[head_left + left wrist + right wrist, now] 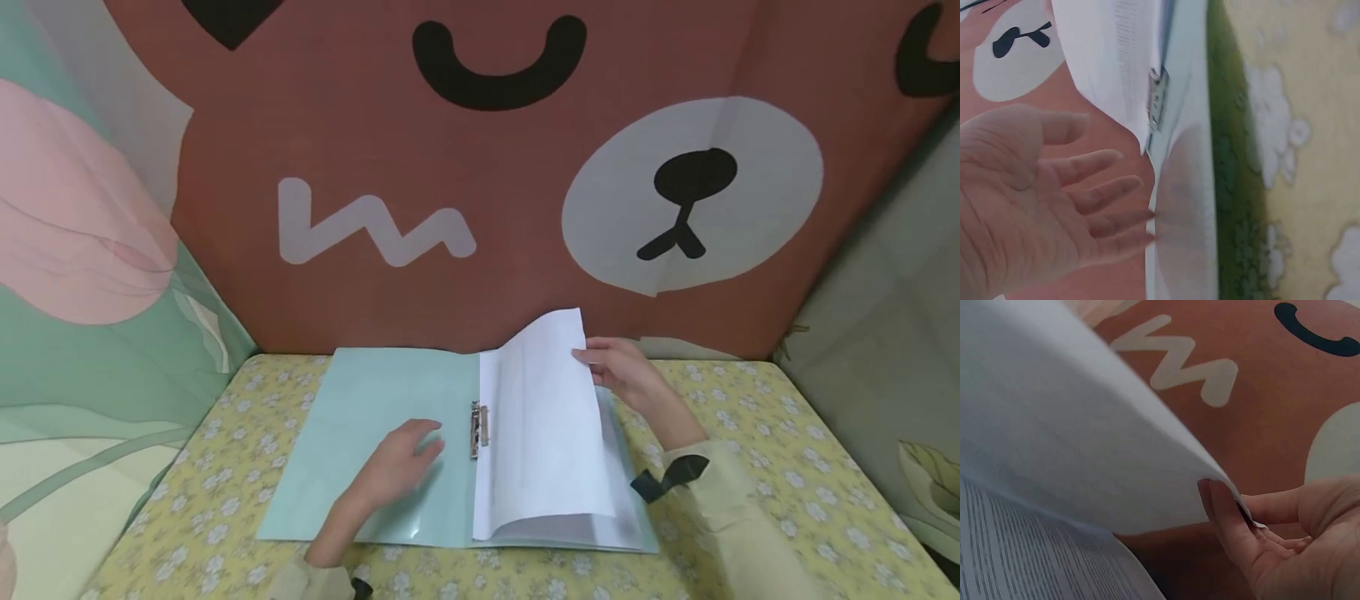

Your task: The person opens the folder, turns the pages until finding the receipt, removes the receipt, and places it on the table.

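Observation:
A light green folder (pixel 375 392) lies spread out on the table, with a metal clip (pixel 475 429) along its spine. White sheets lie on its right half, and the top sheet (pixel 551 425) is lifted in a curve. My right hand (pixel 630 375) pinches that sheet's right edge near the upper corner, thumb on one face and fingers on the other in the right wrist view. Printed lines show on the page (pixel 1035 550) beneath. Over the folder's left cover hovers my left hand (pixel 401 462), fingers loosely extended and holding nothing.
The table has a yellow floral cloth (pixel 217 500). Behind it rises a brown cloth backdrop (pixel 517 167) with cartoon faces, close to the folder's far edge. A green and pink patterned curtain (pixel 82 250) hangs at the left, and a grey one (pixel 885 333) at the right.

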A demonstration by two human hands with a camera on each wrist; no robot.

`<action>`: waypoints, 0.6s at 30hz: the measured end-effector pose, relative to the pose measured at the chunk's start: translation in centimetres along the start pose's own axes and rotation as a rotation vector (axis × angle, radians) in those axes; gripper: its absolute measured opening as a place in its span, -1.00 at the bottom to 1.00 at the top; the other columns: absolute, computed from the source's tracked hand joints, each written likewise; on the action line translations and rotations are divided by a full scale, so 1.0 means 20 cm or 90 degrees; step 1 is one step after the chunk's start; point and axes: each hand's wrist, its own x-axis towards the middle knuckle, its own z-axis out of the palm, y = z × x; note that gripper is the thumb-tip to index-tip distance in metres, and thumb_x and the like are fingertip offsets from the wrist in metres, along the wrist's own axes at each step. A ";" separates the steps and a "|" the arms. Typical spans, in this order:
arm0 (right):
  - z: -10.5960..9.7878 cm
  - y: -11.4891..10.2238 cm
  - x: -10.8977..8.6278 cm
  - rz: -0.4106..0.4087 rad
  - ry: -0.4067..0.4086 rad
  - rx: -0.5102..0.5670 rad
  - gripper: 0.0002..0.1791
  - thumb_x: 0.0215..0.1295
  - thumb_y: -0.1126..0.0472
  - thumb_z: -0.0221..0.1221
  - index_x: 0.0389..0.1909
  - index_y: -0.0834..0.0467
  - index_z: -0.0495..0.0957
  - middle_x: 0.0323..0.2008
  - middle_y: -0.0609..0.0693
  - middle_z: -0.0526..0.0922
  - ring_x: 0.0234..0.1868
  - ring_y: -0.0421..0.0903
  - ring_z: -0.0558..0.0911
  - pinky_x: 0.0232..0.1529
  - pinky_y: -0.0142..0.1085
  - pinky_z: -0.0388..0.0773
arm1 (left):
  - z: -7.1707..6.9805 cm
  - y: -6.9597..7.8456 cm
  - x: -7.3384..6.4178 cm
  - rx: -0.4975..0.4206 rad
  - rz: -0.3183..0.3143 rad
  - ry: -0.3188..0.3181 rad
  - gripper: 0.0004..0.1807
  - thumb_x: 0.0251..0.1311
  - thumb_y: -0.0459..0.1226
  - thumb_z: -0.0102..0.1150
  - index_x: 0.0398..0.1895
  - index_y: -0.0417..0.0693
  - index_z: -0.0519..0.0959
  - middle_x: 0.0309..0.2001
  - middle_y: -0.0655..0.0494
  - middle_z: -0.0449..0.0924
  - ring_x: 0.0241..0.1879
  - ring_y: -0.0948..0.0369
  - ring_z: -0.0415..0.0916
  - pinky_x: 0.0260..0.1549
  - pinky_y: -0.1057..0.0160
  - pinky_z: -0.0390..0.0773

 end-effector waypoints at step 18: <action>0.50 -0.12 0.07 0.017 -0.078 0.138 -0.54 0.49 0.40 0.16 0.32 0.47 0.38 -0.04 0.09 0.67 -0.16 -0.13 0.75 -0.04 -0.27 0.71 | -0.14 0.14 -0.08 -0.361 -0.064 0.033 -0.45 0.54 -0.02 0.10 0.33 -0.26 0.49 0.25 -0.15 0.56 0.17 -0.05 0.61 -0.07 0.06 0.73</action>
